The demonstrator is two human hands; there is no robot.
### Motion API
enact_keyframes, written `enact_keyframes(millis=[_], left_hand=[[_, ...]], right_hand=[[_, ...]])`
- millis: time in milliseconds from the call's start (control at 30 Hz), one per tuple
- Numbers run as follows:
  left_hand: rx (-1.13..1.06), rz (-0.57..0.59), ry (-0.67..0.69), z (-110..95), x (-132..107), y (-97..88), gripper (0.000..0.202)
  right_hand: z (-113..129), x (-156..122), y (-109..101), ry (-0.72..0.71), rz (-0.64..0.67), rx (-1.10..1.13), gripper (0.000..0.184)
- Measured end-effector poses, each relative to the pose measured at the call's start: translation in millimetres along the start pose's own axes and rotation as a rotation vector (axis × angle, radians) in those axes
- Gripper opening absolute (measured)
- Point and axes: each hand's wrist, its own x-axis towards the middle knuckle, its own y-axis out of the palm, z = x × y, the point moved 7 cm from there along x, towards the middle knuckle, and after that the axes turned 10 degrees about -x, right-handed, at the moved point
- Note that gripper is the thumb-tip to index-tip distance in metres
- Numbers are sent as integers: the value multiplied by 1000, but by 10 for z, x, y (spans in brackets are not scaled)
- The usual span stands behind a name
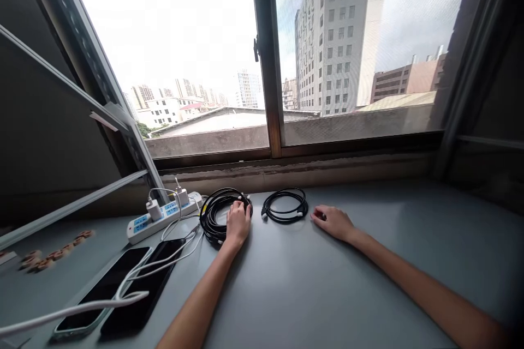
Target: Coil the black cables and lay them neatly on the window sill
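Observation:
A thick coil of black cables (pixel 210 217) lies on the grey table, left of the middle. My left hand (pixel 238 221) rests over its right side, the fingers bent down and closed on the black cable; the fingertips are partly hidden. To the right lies a smaller coiled black cable (pixel 285 221) with light-tipped plugs at its near side. Just right of that coil, apart from it, my right hand (pixel 333 221) is on the table with its fingers curled in. A small dark spot shows between thumb and fingers, too small to name.
A white power strip (pixel 164 217) with chargers plugged in stands at the left. Two dark phones (pixel 141 289) lie nearer, with white charging cables (pixel 135 272) across them. Several small brown ring-shaped pieces (pixel 55 255) sit far left. A metal frame (pixel 110 76) and window (pixel 270 65) are behind.

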Motion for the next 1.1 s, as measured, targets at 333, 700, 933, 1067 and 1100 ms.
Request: enact_keyframes(millis=[333, 700, 933, 1067, 1100], left_hand=[[-80, 0, 39, -10, 10, -54, 25], [-239, -365, -146, -12, -83, -416, 38], [-244, -458, -24, -202, -163, -521, 38], [-294, -562, 88, -338, -258, -751, 41], [-329, -584, 135, -379, -285, -834, 41]], right_hand=[[60, -23, -19, -54, 16, -31, 19], [96, -58, -14, -74, 42, -55, 20], [102, -48, 33, -108, 46, -76, 20], [93, -46, 52, -117, 32, -87, 20], [92, -49, 52, -115, 30, -90, 19]])
